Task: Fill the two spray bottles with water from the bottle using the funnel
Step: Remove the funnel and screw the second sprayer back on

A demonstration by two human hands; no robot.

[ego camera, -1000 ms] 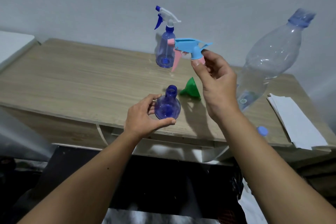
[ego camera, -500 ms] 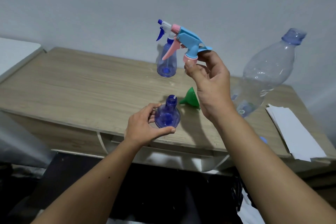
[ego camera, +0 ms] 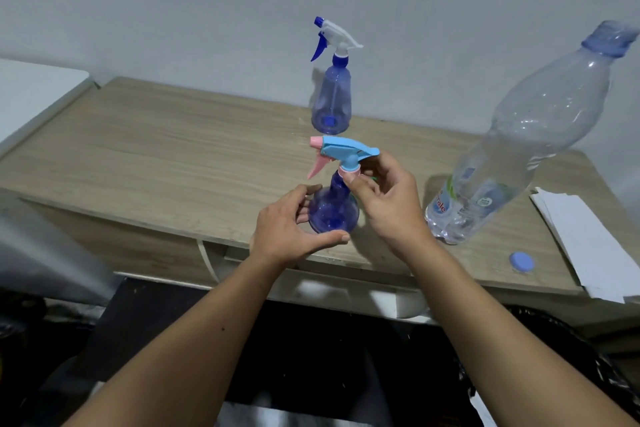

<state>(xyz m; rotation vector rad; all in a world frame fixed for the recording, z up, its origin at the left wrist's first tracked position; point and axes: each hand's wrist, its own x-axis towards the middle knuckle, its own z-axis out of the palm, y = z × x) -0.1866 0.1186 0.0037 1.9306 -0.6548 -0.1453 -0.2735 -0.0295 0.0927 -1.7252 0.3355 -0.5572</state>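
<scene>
While the left hand cups the near spray bottle at table centre, right-hand fingers pinch its blue-pink trigger head; the water bottle stands at three o'clock.

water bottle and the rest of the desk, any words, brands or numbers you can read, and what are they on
"ale" in red, the end of a cut-off word, on the label of the water bottle.
Small round emblem and blue panel on that label: too blurred to read.
Sheets of paper at the right: no text visible.
Both spray bottles, near and far: no text visible.
Loose blue cap: no text visible.
</scene>
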